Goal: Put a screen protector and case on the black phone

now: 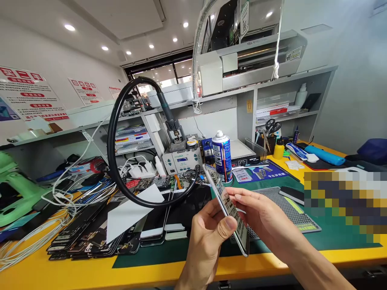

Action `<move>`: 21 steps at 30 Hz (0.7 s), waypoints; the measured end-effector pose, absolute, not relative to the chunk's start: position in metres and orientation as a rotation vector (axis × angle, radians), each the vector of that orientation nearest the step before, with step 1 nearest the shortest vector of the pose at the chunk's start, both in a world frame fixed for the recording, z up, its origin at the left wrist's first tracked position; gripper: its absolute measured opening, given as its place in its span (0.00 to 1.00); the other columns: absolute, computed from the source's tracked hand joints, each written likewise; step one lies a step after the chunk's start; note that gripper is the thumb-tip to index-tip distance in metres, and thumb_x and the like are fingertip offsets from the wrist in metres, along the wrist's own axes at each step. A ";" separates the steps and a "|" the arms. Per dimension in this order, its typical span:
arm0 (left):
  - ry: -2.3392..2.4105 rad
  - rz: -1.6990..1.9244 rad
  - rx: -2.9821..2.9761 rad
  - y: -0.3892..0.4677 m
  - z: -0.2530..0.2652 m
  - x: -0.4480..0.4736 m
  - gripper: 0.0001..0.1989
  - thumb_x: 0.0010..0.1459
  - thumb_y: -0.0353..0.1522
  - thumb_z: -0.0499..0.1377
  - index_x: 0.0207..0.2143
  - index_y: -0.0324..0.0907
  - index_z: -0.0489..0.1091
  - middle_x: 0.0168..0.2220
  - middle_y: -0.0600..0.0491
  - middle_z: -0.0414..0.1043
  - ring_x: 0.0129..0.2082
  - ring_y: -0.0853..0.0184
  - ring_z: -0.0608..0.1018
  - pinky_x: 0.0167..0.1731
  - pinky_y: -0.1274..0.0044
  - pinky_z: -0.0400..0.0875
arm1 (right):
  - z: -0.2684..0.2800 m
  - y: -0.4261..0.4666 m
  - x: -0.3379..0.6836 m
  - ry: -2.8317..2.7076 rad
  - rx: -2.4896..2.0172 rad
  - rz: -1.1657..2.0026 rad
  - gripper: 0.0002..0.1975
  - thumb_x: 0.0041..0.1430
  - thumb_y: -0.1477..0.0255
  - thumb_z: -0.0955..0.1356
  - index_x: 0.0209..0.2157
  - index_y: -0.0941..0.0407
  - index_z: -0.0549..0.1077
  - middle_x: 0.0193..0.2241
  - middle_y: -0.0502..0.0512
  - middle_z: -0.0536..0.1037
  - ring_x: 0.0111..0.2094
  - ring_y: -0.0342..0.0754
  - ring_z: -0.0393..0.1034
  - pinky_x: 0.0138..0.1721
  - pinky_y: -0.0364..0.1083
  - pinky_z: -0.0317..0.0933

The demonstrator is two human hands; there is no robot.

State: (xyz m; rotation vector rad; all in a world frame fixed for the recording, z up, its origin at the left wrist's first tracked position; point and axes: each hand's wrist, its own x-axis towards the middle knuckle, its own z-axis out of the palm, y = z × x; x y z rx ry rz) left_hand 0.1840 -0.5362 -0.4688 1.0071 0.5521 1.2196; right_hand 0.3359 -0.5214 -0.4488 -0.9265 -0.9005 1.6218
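Phone (pixel 233 213): silver edge, dark lettering over a pale face; clocking round from it, spray can (pixel 222 157) at 12 mostly blue with a white cap, small bottle (pixel 278 150) at 1 yellow, cylinder (pixel 326 156) at 2 bright blue, perforated pad (pixel 278 197) at 3 grey with lime patches. Table (pixel 145 278) at 7 is yellow (loudest colour here), work mat (pixel 148 257) at 8 dark green, paper sheet (pixel 130 219) at 9 plain white. Hose (pixel 111 141) at 10 is black, wall poster (pixel 30 99) farther out at 10 white with red blocks.
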 end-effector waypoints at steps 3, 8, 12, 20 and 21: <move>0.565 1.238 1.038 -0.537 -0.469 0.185 0.27 0.54 0.41 0.73 0.54 0.40 0.77 0.52 0.43 0.79 0.54 0.52 0.78 0.57 0.65 0.70 | -0.449 -0.520 0.335 -0.895 -0.912 1.630 0.19 0.53 0.60 0.76 0.45 0.54 0.83 0.41 0.55 0.83 0.40 0.49 0.71 0.41 0.46 0.60; 0.579 1.263 1.051 -0.538 -0.472 0.186 0.27 0.54 0.41 0.73 0.54 0.40 0.77 0.52 0.42 0.79 0.53 0.53 0.78 0.57 0.65 0.69 | -0.450 -0.519 0.333 -0.885 -0.926 1.632 0.20 0.50 0.59 0.77 0.43 0.54 0.84 0.40 0.55 0.82 0.39 0.49 0.69 0.40 0.46 0.60; 0.588 1.276 1.059 -0.539 -0.475 0.185 0.30 0.53 0.41 0.74 0.56 0.41 0.76 0.50 0.42 0.80 0.51 0.55 0.79 0.54 0.66 0.72 | -0.450 -0.520 0.333 -0.881 -0.896 1.647 0.19 0.51 0.59 0.78 0.42 0.54 0.84 0.38 0.53 0.81 0.37 0.46 0.68 0.39 0.44 0.60; 0.499 1.257 1.027 -0.541 -0.475 0.182 0.26 0.57 0.42 0.71 0.56 0.43 0.77 0.52 0.44 0.80 0.54 0.53 0.78 0.59 0.65 0.68 | -0.446 -0.527 0.332 -0.881 -0.850 1.670 0.17 0.53 0.60 0.77 0.43 0.53 0.83 0.37 0.53 0.81 0.37 0.46 0.69 0.37 0.44 0.61; 0.477 1.262 1.017 -0.541 -0.475 0.182 0.25 0.57 0.41 0.71 0.56 0.44 0.77 0.52 0.45 0.80 0.55 0.54 0.78 0.60 0.65 0.68 | -0.445 -0.527 0.332 -0.875 -0.843 1.670 0.17 0.54 0.60 0.77 0.43 0.52 0.83 0.38 0.53 0.82 0.38 0.47 0.70 0.38 0.44 0.62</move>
